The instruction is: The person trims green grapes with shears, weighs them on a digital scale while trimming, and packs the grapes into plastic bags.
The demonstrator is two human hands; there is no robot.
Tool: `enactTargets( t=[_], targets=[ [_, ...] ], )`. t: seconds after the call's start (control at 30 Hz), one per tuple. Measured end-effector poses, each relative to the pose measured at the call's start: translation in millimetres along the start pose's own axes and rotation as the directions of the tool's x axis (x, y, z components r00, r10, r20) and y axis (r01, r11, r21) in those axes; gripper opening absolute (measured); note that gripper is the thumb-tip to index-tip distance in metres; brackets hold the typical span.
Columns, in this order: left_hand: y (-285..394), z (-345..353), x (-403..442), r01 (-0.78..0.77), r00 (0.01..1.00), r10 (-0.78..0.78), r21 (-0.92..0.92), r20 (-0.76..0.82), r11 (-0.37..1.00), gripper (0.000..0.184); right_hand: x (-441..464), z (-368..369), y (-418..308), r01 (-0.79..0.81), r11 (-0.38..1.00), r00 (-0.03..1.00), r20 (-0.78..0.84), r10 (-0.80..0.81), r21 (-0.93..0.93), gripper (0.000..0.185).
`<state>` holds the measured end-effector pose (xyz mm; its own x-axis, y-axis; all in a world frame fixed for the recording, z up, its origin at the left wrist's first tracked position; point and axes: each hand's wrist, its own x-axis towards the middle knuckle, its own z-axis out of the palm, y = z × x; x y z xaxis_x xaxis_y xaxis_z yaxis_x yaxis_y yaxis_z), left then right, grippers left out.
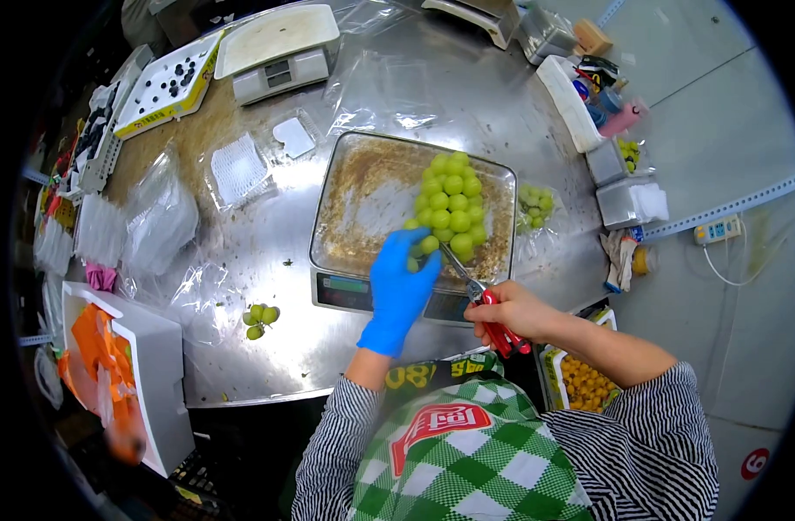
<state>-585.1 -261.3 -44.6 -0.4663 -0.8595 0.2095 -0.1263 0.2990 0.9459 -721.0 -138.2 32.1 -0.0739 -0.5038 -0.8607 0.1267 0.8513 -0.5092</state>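
A bunch of green grapes (452,200) lies on the metal pan of a weighing scale (363,195). My left hand (401,282), in a blue glove, has its thumb and fingers closed round the grapes at the near left end of the bunch. Bare, my right hand (512,311) grips the red handles of a pair of pruning shears (502,335). The blades point into the near end of the bunch, close to my left fingertips; their tips are hidden among the grapes. A small cluster of loose green grapes (259,321) rests on the table to the left.
Beyond the pan's right edge is a bag of green grapes (534,208). Clear plastic bags (160,213) and white foam nets (239,170) lie at the left. A second scale (280,52) stands at the back. A foam box (167,382) and a crate of yellow fruit (586,382) flank me.
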Motion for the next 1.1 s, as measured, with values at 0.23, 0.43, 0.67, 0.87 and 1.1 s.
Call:
enactTargets(
  t=[0.23, 0.43, 0.67, 0.87, 1.1],
  targets=[
    [-3, -2, -4, -0.085, 0.996, 0.084, 0.039, 0.018, 0.996, 0.028, 2, -6, -8, -0.009, 0.996, 1.0, 0.025, 0.011, -0.089, 0.02],
    [-3, 0, -13, -0.066, 0.996, 0.066, 0.002, -0.062, 0.998, 0.031, -3, -8, -15, 0.073, 0.971, 0.997, -0.022, -0.08, -0.227, 0.023],
    [-25, -99, -56, 0.287, 0.691, -0.722, -0.917, -0.002, 0.277, 0.035, -32, -11, -9, 0.152, 0.981, 0.973, 0.195, -0.127, -0.122, 0.019],
    [-64, -378, -92, 0.0, 0.337, -0.173, -0.184, -0.925, 0.983, 0.028, -39, -6, 25, 0.119, 0.983, 0.981, 0.135, -0.138, 0.137, 0.024],
    [-211, -664, -141, 0.663, 0.577, -0.072, 0.414, -0.814, 0.624, 0.04, -45, 11, 40, 0.179, 0.942, 0.982, 0.012, -0.19, 0.284, 0.03]
  ],
)
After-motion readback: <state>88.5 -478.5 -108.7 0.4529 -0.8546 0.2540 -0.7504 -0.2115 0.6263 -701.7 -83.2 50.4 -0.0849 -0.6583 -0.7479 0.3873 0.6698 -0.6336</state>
